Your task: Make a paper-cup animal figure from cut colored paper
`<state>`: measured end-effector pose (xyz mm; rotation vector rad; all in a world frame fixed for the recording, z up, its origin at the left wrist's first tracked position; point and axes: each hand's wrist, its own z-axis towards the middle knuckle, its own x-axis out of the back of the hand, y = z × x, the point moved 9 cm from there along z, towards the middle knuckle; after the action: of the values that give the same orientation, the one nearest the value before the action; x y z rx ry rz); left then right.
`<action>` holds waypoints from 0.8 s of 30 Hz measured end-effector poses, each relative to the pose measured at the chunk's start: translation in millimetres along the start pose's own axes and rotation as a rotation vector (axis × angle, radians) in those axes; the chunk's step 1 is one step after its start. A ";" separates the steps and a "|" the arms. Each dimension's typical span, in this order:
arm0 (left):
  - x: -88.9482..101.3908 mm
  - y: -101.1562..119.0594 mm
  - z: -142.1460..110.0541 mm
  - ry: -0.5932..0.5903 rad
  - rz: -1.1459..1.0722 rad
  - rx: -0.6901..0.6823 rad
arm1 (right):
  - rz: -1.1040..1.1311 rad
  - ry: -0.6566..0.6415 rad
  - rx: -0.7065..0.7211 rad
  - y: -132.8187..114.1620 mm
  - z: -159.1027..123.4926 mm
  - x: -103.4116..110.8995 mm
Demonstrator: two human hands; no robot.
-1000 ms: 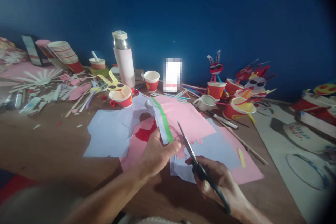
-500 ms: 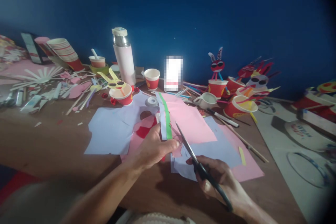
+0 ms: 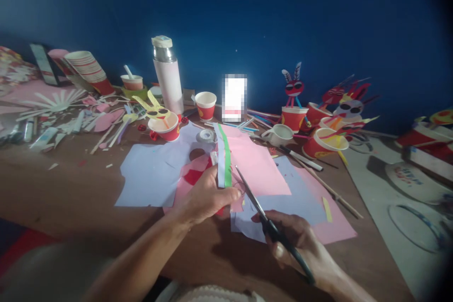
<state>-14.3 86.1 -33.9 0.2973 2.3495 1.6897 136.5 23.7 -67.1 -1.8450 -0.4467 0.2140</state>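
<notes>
My left hand (image 3: 207,197) is closed on the lower end of a narrow stack of coloured paper (image 3: 227,163), its thumb stretched along the bottom. Green and pale blue bands show along the stack's left side, and a larger pink sheet (image 3: 260,165) spreads to the right of them. Black-handled scissors (image 3: 271,231) are gripped in my right hand (image 3: 300,236). Their blades look closed together, the tip near the pink sheet's left part, just right of the green band. Whether the tip touches the paper I cannot tell. Some fingers of both hands are hidden.
Pale blue paper (image 3: 148,174) lies at left on the brown table (image 3: 71,188). Behind stand a white flask (image 3: 169,80), a red paper cup (image 3: 205,106) and a bright blurred screen (image 3: 234,96). Decorated cups (image 3: 294,118) and a white mug (image 3: 279,135) sit to the right.
The pink sheet's right side and lower edge have shifted slightly. Both hands and the scissors stay almost where they were, and the whole view has moved a little.
</notes>
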 end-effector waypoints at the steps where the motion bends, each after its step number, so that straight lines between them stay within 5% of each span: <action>1: -0.1 0.0 -0.1 -0.002 0.000 0.002 | -0.013 -0.005 0.006 -0.4 0.0 -0.2; 14: -4.1 3.7 0.4 -0.027 -0.143 0.029 | 0.046 0.006 0.016 1.5 -1.3 -1.4; 19: -14.8 22.2 -2.8 -0.091 -0.298 -0.149 | 0.130 0.061 0.065 -3.7 1.8 -1.2; 24: -10.7 27.5 -7.0 0.040 -0.355 -0.274 | 0.089 0.101 0.090 -19.8 4.8 -4.2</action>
<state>-5.4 85.3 -5.0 -0.1936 2.0100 1.8129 127.1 31.4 -50.2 -1.7802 -0.2817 0.1972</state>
